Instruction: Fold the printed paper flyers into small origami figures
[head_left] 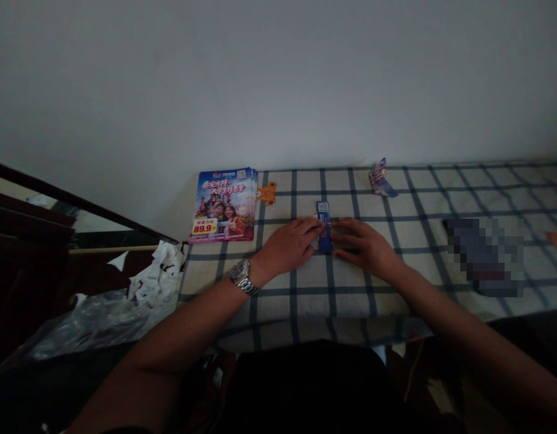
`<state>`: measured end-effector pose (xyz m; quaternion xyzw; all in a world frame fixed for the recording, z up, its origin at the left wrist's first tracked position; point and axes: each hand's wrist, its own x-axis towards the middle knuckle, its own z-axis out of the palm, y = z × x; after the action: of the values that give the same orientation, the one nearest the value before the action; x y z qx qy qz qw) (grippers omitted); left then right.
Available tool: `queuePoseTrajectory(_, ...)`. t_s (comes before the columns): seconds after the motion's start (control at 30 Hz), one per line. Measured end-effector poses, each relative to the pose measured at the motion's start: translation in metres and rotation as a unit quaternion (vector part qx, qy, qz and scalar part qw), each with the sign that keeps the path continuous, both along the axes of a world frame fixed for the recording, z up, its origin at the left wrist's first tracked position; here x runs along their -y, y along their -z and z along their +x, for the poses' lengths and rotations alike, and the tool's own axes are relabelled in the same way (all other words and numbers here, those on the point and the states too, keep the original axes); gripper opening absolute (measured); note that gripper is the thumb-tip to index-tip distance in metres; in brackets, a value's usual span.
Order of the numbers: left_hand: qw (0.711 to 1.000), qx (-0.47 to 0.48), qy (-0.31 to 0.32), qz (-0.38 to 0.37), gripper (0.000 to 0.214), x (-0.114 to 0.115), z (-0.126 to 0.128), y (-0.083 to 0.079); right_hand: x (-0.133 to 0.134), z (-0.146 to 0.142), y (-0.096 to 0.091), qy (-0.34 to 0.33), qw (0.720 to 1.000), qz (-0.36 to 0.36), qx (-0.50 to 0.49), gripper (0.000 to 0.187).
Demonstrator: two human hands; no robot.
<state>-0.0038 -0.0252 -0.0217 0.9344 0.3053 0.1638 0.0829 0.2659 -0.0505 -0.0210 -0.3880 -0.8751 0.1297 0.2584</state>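
Observation:
A narrow strip of folded flyer [324, 241], blue with a QR code at its top, lies upright on the checked cloth in front of me. My left hand [290, 244], with a metal watch [243, 276] on the wrist, presses its fingertips together onto the strip's left side and middle. Along the strip's right edge, my right hand [366, 246] has its fingers stretched out and slightly apart, the tips at or touching the paper. Left of my hands is a stack of colourful flyers [224, 208]. A folded paper piece [381, 179] stands near the wall.
A dark object blurred by pixelation [481, 259] lies on the right of the checked cloth [278, 289]. Beyond the left table edge are crumpled white paper [158, 271] and a clear plastic bag [102, 316]. The wall [278, 84] borders the table's far side.

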Motion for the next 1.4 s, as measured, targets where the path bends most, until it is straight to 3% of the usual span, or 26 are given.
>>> queuePoseTrajectory(0.97,1.0,-0.01,0.003,-0.008,0.05,0.0,0.0,-0.003,0.015,0.02,0.002,-0.119,0.991,0.037,0.048,0.045)
queuePoseTrajectory(1.4,1.0,0.001,0.004,0.015,0.051,0.0,-0.001,-0.001,0.012,0.02,0.0,-0.108,0.992,0.022,0.058,0.043)
